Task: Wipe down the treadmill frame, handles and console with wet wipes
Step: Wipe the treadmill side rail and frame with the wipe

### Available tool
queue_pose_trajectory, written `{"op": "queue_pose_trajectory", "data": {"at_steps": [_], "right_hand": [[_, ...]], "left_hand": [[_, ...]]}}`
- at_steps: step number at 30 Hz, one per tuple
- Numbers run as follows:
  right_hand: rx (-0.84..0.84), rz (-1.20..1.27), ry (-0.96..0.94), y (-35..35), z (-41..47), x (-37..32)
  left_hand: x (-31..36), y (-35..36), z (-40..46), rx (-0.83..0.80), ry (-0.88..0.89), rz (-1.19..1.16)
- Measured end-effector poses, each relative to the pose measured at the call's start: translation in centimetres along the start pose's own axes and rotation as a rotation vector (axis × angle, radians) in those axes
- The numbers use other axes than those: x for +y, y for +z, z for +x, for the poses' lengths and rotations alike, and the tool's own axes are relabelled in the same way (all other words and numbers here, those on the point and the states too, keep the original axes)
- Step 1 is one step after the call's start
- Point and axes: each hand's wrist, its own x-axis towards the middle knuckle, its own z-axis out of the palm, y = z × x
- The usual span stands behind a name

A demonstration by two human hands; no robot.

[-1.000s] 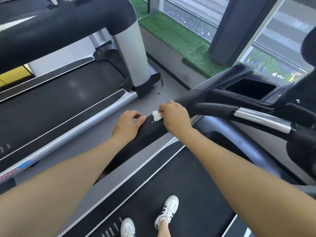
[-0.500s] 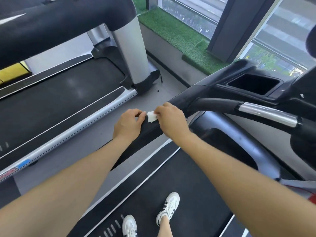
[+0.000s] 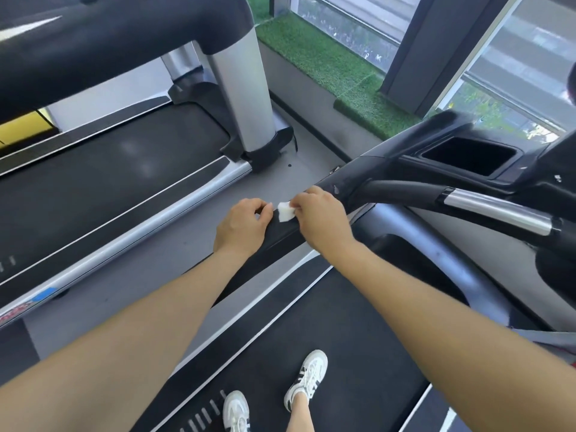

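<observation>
I saw white sneakers (image 3: pixel 307 378) on the treadmill belt (image 3: pixel 327 332). Above them, my left hand (image 3: pixel 241 227) curled over the black side handrail (image 3: pixel 280 233), while my right hand (image 3: pixel 321 219) pinched a folded wet wipe (image 3: pixel 285 212) against it. Beyond lay the console tray (image 3: pixel 467 155).

Side handrail (image 3: pixel 282 236) runs from frame centre toward the console tray (image 3: pixel 467 157) at upper right. On it, left hand (image 3: pixel 241 227) sits just left of the wipe (image 3: pixel 285 211); right hand (image 3: pixel 321 219) just right, pinching it. Neighbouring treadmill (image 3: pixel 109 182) occupies the left; shoes (image 3: pixel 307 380) stand on the belt (image 3: pixel 327 322), bottom centre.
</observation>
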Motion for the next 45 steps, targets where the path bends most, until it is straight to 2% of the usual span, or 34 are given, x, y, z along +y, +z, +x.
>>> {"op": "queue_pose_trajectory", "data": {"at_steps": [2, 6, 12, 15, 17, 21, 25, 27, 30, 32, 37, 40, 45], "right_hand": [[-0.023, -0.08, -0.021, -0.6, 1.3, 1.5], [0.009, -0.153, 0.124, -2.2, 3.1, 4.0], [-0.102, -0.115, -0.143, -0.9, 0.1, -0.5], [-0.148, -0.089, -0.222, -1.2, 0.1, -0.2], [-0.165, -0.13, -0.232, -1.9, 0.7, 1.2], [-0.092, -0.171, -0.101, -2.5, 1.2, 2.2], [-0.124, -0.062, -0.292, -1.0, -0.6, -1.4], [-0.112, -0.059, -0.35, -1.1, -0.4, -1.1], [-0.155, -0.158, -0.312, -1.9, 0.8, 1.2], [-0.126, -0.177, -0.263, -2.1, 1.1, 1.7], [-0.097, -0.086, -0.355, -0.1, -0.5, 0.5], [-0.103, -0.137, -0.364, -0.8, -0.4, 0.9], [-0.127, -0.225, -0.219, -1.7, 1.5, -0.3]], "left_hand": [[0.0, -0.1, 0.0, -0.002, 0.005, -0.007], [-0.1, -0.1, -0.1, 0.004, 0.015, -0.014], [0.1, -0.1, -0.1, 0.008, -0.009, -0.019], [0.1, -0.1, -0.2, 0.009, -0.009, -0.017], [0.1, -0.2, -0.3, 0.011, -0.007, -0.007], [0.1, -0.2, -0.3, 0.024, -0.002, -0.005], [0.2, -0.2, -0.3, 0.027, -0.011, -0.005], [0.2, -0.1, -0.3, 0.02, -0.01, -0.015], [0.2, -0.1, -0.3, 0.019, -0.015, -0.009], [0.1, -0.1, -0.2, 0.021, -0.013, -0.008], [0.2, -0.1, -0.2, 0.025, -0.026, -0.004], [0.2, -0.1, -0.2, 0.018, -0.025, -0.005], [0.1, 0.0, -0.2, 0.012, -0.018, 0.002]]}}
